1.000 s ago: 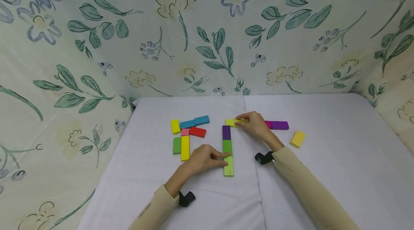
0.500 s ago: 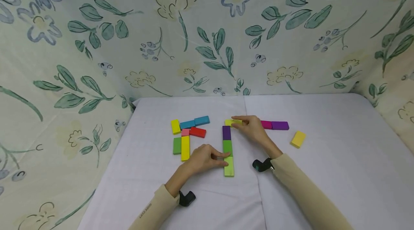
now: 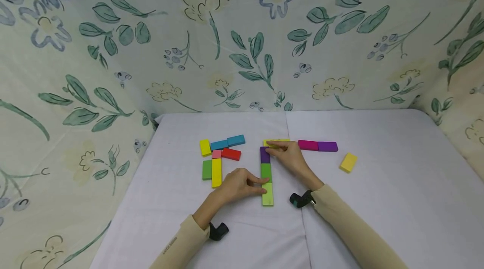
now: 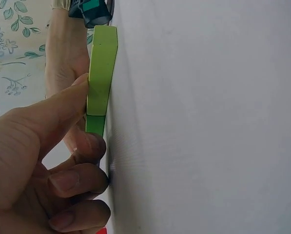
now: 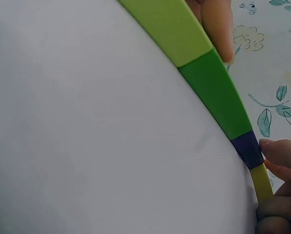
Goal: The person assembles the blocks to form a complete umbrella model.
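In the head view my left hand (image 3: 238,185) touches the column of blocks from the left. Its thumb is at the light green block (image 3: 267,196), and its index fingertip lies by the seam with the green block (image 3: 266,172). My right hand (image 3: 291,157) comes in from the right at the column's far end. There its index finger lies over the yellow block row (image 3: 281,140), with the thumb at the dark purple block (image 3: 264,156). The right wrist view shows curled fingers beside the yellow block (image 5: 261,181) and a fingertip touching the purple block's edge (image 5: 248,148).
Left of the column lies a group of blocks, including yellow (image 3: 216,173), green (image 3: 206,170), pink (image 3: 217,154), red (image 3: 231,154) and blue (image 3: 236,140). Magenta (image 3: 308,145) and purple (image 3: 327,146) blocks adjoin at right, near a loose yellow block (image 3: 348,162). White cloth covers the table (image 3: 397,201).
My right hand has moved left along the yellow row to the column's corner, uncovering the magenta block. My left hand has stayed in place, and the blocks show no clear shift.
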A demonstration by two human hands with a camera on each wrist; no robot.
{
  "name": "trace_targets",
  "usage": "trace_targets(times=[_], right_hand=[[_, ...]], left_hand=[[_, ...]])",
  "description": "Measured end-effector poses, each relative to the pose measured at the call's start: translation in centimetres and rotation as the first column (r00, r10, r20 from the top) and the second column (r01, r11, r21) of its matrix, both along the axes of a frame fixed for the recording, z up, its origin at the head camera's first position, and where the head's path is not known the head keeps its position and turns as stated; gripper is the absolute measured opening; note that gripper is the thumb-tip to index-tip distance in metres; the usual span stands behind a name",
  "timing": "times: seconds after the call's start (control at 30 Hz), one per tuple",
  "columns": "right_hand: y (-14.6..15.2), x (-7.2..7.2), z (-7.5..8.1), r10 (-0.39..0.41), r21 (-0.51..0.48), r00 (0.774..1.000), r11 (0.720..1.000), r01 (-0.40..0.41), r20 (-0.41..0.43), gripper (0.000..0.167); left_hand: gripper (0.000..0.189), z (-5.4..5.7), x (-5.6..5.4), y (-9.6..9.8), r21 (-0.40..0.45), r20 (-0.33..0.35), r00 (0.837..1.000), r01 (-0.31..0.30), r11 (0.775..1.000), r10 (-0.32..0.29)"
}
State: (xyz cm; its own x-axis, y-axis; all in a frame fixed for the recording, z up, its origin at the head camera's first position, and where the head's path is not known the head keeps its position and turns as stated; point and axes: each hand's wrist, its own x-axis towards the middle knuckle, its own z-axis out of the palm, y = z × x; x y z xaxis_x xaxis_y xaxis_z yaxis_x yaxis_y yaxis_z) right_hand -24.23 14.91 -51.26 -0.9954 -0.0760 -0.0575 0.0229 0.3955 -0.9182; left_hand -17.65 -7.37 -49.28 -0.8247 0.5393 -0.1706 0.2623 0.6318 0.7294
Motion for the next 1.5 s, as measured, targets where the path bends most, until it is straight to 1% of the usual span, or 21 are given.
trace_targets(times=[0.2, 0.43, 0.67, 0.83, 0.9, 1.0, 1.1, 1.2, 1.3, 1.37, 1.43, 1.5], right_hand=[[0.1, -0.2, -0.1, 0.002, 0.021, 1.000, 1.000, -0.001, -0.005, 0.033], [0.2, -0.2, -0.3, 0.009, 0.022, 1.000, 1.000, -0.009, -0.013, 0.033], [0.1, -0.2, -0.5, 0.005, 0.026, 1.000, 1.000, -0.004, -0.010, 0.032], [0.2, -0.2, -0.6, 0.006, 0.015, 1.000, 1.000, -0.006, -0.002, 0.033], [0.3, -0.1, -0.6, 0.004, 0.015, 1.000, 1.000, -0.004, -0.004, 0.033], [0.3, -0.1, -0.6, 0.002, 0.012, 1.000, 1.000, -0.001, -0.006, 0.033], [0.3, 0.0, -0.5, 0.000, 0.014, 1.000, 1.000, 0.000, -0.003, 0.033], [0.3, 0.0, -0.4, 0.000, 0.022, 1.000, 1.000, 0.000, -0.002, 0.034], [0.3, -0.1, -0.4, -0.003, 0.023, 1.000, 1.000, 0.003, 0.002, 0.034], [0.3, -0.2, -0.5, -0.002, 0.022, 1.000, 1.000, 0.002, 0.005, 0.033], [0.3, -0.2, -0.5, -0.004, 0.020, 1.000, 1.000, 0.004, 0.008, 0.033], [0.3, -0.2, -0.4, 0.000, 0.025, 1.000, 1.000, 0.000, 0.007, 0.033]], left_hand=[[0.039, 0.1, 0.0, 0.0, -0.006, -0.020, 1.000, 0.002, 1.000, -0.002], [0.040, 0.3, 0.1, 0.1, -0.040, -0.072, 0.997, 0.010, 0.999, -0.013], [0.040, 0.2, 0.3, 0.1, -0.057, -0.139, 0.990, 0.027, 0.998, -0.035], [0.039, 0.2, 0.5, 0.1, -0.054, -0.169, 0.985, 0.035, 0.998, -0.044], [0.038, 0.1, 0.7, 0.2, -0.060, -0.195, 0.979, 0.042, 0.997, -0.053], [0.038, 0.1, 0.9, 0.2, -0.079, -0.257, 0.964, 0.045, 0.996, -0.064], [0.037, 0.3, 1.0, -0.1, -0.085, -0.319, 0.947, 0.012, 0.996, -0.038], [0.033, 1.0, 0.8, -1.3, -0.072, -0.353, 0.936, -0.047, 0.996, 0.018], [0.027, 1.8, 0.2, -3.4, -0.068, -0.352, 0.933, -0.098, 0.993, 0.068], [0.024, 2.3, -0.4, -5.3, -0.075, -0.334, 0.938, -0.123, 0.990, 0.091], [0.024, 2.8, -0.9, -7.2, -0.089, -0.297, 0.949, -0.141, 0.986, 0.109], [0.028, 3.0, -1.3, -8.9, -0.112, -0.259, 0.960, -0.142, 0.983, 0.109]])
